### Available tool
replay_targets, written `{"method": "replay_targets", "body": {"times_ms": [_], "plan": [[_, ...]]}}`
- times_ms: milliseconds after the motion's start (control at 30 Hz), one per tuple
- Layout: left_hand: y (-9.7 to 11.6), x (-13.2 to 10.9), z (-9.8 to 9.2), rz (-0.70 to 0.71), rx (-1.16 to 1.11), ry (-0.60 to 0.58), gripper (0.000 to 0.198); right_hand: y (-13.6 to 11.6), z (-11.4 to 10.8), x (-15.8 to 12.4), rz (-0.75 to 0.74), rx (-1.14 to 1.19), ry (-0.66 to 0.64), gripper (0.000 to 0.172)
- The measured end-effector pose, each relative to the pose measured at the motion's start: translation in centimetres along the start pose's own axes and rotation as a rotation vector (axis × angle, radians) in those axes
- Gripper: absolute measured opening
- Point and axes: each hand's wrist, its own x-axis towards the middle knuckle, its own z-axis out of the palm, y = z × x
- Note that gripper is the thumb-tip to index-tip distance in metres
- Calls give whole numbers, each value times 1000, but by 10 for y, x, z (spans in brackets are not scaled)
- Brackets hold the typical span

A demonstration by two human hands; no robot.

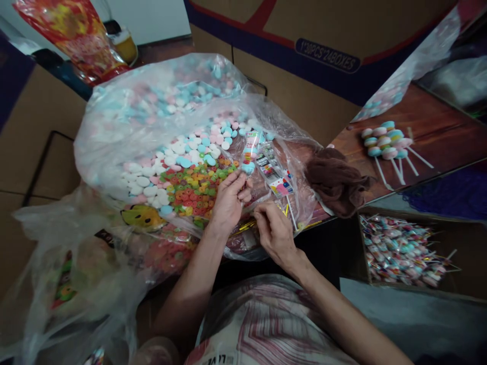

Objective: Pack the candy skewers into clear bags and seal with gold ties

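Note:
My left hand (230, 198) pinches the lower end of a small wrapped candy pack (250, 151), which stands upright above the fingers with blue and pink pieces inside. To its right, my right hand (273, 228) is closed near gold twist ties (246, 226); what its fingers hold, if anything, is too small to name. Printed clear wrappers (274, 170) lie just beyond it, with a white stick (291, 213) beside them. Left of my hands are colourful ring candies (190, 190) and pastel tablet candies (142, 181) on a large clear plastic bag (110, 119).
Unwrapped candy sticks (388, 142) lie on the table (429, 119) at the right. A brown cloth (335, 180) is nearer. Below right stands a box (462, 258) of wrapped candies. Large cartons (297, 91) rise behind; a red bag (72, 35) is back left.

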Motion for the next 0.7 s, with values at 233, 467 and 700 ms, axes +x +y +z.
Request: {"method": "replay_targets", "body": {"times_ms": [233, 467, 700], "plan": [[-11, -5, 7, 45, 103, 43, 26, 0, -4, 12, 374, 449, 181, 12], [-20, -6, 10, 40, 122, 5, 29, 8, -16, 28, 590, 787, 327, 15], [-37, -12, 20, 34, 145, -80, 30, 10, -21, 38, 671, 863, 506, 21]]}}
